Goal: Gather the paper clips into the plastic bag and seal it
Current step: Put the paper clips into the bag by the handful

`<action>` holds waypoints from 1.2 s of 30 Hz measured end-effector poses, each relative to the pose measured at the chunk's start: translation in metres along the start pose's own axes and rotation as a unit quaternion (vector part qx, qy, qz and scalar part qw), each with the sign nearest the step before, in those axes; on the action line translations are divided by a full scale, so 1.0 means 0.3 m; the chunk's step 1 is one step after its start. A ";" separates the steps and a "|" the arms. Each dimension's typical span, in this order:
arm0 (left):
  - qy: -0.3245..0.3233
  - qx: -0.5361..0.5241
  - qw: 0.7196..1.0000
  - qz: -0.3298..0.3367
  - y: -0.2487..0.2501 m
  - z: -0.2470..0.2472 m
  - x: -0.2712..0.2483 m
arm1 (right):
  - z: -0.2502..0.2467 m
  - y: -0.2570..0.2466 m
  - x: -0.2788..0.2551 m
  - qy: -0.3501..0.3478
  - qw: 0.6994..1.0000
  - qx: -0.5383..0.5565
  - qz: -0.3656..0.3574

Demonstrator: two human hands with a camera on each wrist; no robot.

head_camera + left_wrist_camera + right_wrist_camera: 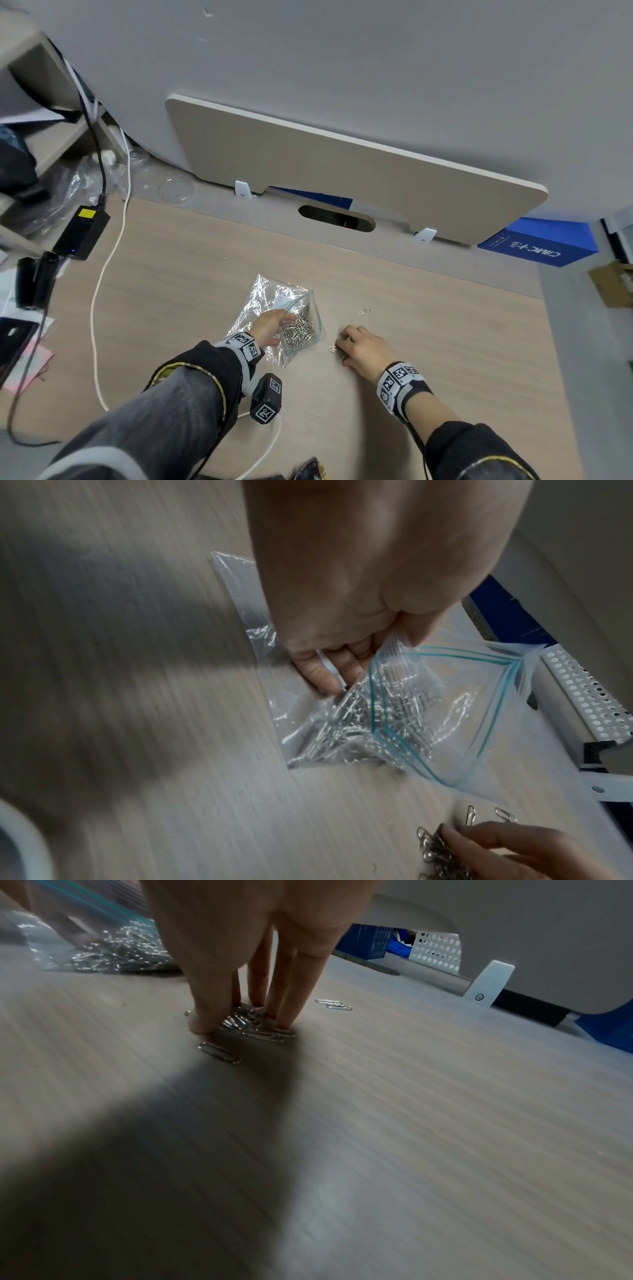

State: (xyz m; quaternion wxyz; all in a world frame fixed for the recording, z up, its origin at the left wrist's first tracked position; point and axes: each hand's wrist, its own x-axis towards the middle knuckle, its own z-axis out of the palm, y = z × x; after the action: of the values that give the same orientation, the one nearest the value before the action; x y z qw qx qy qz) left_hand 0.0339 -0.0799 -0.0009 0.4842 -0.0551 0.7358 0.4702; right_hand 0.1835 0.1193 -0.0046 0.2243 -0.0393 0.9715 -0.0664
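A clear zip bag [301, 329] with a teal seal strip lies on the wooden table, its mouth gaping and a heap of silver paper clips inside [377, 718]. My left hand [274, 327] pinches the bag's mouth edge [387, 653] and holds it apart. Right of the bag, my right hand [352, 342] stands arched with thumb and fingertips [205, 1023] closed around a small pile of clips [253, 1027] on the table. One clip [221, 1053] lies just in front of the thumb. A couple of loose clips [365, 311] lie farther back [334, 1005].
Crinkled clear plastic [263, 294] lies behind the bag. A black power adapter [82, 233] and white cable [102, 274] sit at the left. A black tagged device [267, 399] hangs by my left wrist. A blue box [537, 246] and a leaning board [342, 164] stand at the back.
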 end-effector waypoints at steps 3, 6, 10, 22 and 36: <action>-0.001 -0.011 1.000 -0.004 0.004 0.003 -0.007 | 0.019 -0.002 0.005 0.012 1.000 -0.020 0.000; -0.003 -0.015 1.000 -0.004 0.003 0.002 -0.005 | 0.033 -0.010 0.006 0.048 0.999 -0.019 -0.004; -0.005 -0.018 1.000 -0.002 -0.003 0.000 0.002 | 0.030 -0.024 0.009 0.067 0.998 -0.017 0.009; -0.004 -0.022 1.000 0.001 -0.005 0.002 -0.003 | 0.005 -0.048 0.018 0.091 0.987 0.064 0.117; -0.019 -0.001 1.000 0.002 0.006 -0.004 -0.011 | -0.203 -0.168 0.086 0.234 0.930 0.265 0.098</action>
State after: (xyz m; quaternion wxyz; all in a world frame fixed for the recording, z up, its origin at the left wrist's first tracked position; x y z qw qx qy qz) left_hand 0.0339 -0.0810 0.0030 0.4973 -0.0453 0.7258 0.4732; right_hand 0.1358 0.0735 0.0458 -0.0022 0.1338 0.9425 -0.3063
